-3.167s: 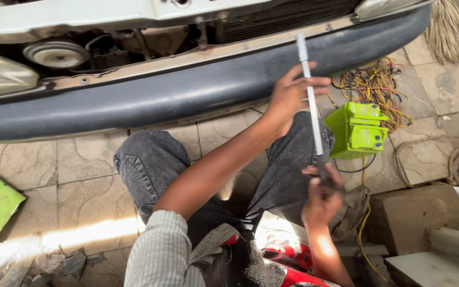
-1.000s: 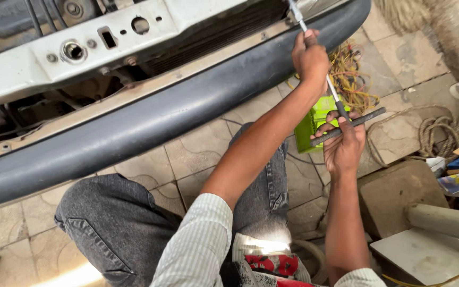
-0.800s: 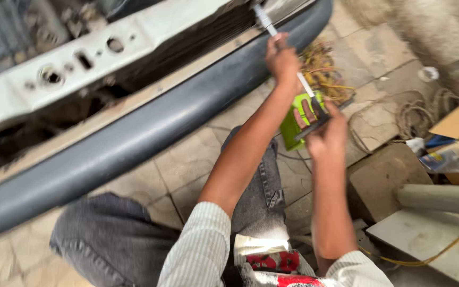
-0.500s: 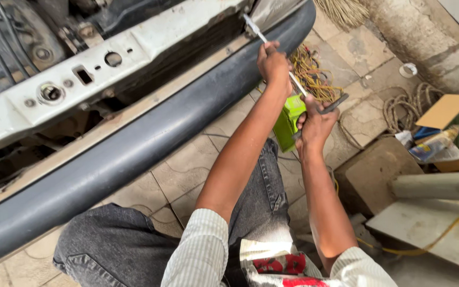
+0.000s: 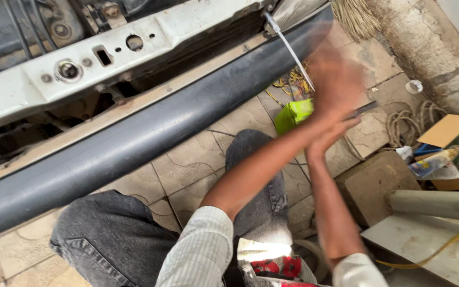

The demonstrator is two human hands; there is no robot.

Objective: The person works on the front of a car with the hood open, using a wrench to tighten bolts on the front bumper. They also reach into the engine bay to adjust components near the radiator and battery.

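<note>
Sitting low on the paved floor (image 5: 187, 170) with both knees in grey jeans drawn up, the person reaches forward and to the right with two bare arms in rolled striped sleeves. One left hand (image 5: 336, 79) and one right hand (image 5: 329, 139) meet at the right of the scene; both are smeared by motion, so the set of the fingers cannot be told for either hand. One long thin metal rod (image 5: 288, 49) runs from the hands up and to the far left, its tip lying at the right end of the dark bumper (image 5: 134, 143); a dark bar end (image 5: 365, 109) projects to the right of the hands. Judged from this position, the work at the bumper corner is under way and not finished: the rod is engaged at the bumper end, and nothing appears detached. One green box-shaped device (image 5: 293, 114) stands on the floor just beyond the raised knee, with one tangle of yellow wire (image 5: 293, 85) behind it. One coil of rope (image 5: 410, 125) lies at the right. Farthest off, one white cross-panel (image 5: 107, 69) spans the open car front above the bumper
</note>
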